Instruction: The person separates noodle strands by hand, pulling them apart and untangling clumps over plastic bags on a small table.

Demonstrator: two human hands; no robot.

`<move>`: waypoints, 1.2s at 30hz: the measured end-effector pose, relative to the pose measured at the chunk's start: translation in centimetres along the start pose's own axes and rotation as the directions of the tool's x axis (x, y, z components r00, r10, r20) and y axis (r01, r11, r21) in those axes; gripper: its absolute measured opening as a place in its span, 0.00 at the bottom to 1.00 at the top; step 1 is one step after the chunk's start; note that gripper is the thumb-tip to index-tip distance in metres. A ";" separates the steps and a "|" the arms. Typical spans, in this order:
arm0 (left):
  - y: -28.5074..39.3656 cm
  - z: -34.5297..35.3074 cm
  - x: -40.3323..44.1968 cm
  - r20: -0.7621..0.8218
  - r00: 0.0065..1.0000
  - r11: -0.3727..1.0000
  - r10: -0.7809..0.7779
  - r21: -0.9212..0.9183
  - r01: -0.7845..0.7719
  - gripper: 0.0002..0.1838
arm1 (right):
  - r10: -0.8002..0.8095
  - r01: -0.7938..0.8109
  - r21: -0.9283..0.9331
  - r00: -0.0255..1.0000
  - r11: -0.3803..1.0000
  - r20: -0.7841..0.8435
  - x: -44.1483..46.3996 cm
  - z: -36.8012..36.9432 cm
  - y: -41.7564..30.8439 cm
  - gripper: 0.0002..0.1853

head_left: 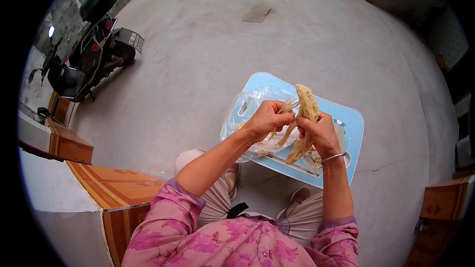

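Observation:
Above a light blue table (354,118), my left hand (269,119) pinches several thin, pale yellow strands. Close beside it on the right, my right hand (319,132) is closed around a thick bundle of pale yellow strands (308,103), which sticks out above and below my fingers. A few strands run between the two hands. Under my left hand lies a clear plastic bag (232,118) with pale pieces in it. More strands (314,157) rest on plastic below my right hand, partly hidden by it.
A dark scooter (94,52) stands on the concrete floor (198,44) at the upper left. Brown-tiled steps (118,185) are at the lower left, with another brown-tiled block (440,212) at the lower right. My legs are below the table's near edge.

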State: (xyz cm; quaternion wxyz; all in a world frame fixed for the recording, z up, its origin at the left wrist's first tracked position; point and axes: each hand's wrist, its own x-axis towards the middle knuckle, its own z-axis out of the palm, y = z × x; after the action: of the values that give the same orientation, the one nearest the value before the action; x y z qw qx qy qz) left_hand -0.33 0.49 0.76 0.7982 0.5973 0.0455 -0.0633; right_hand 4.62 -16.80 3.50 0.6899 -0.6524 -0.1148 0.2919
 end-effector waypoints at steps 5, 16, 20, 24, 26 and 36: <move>0.1 0.5 0.1 -0.023 1.000 0.995 -0.005 -0.098 0.003 0.04 | 0.021 -0.021 0.005 1.000 1.000 0.015 -0.2 0.1 -0.3 0.08; 0.6 1.2 -0.1 -0.075 0.996 0.933 -0.051 -0.359 0.020 0.06 | 0.014 -0.019 0.165 0.999 0.986 0.035 0.1 0.0 0.1 0.07; 2.3 1.0 -0.7 -0.141 0.987 0.843 -0.070 -0.537 -0.017 0.05 | -0.014 0.008 0.175 0.999 0.984 0.035 0.0 -0.5 -0.2 0.08; 2.3 -0.6 -0.4 0.088 0.994 0.827 -0.068 -0.553 0.106 0.05 | -0.028 0.031 0.139 0.999 0.990 -0.027 0.2 -1.4 -0.4 0.10; 2.2 -1.3 -0.3 0.242 0.970 0.822 -0.014 -0.550 0.149 0.04 | -0.025 0.030 0.075 0.997 0.997 -0.069 0.4 -2.0 -0.5 0.10; 5.0 -3.0 -0.8 -0.078 0.993 0.797 0.086 -0.593 -0.115 0.07 | -0.118 0.111 -0.041 0.958 0.993 -0.262 0.1 -5.6 -1.7 0.09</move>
State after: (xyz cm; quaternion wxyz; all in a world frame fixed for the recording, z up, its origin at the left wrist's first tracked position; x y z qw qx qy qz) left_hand -0.33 4.78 4.74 0.9464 0.3189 0.0500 0.0107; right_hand 8.11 -21.38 4.46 0.7061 -0.6868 -0.0632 0.1606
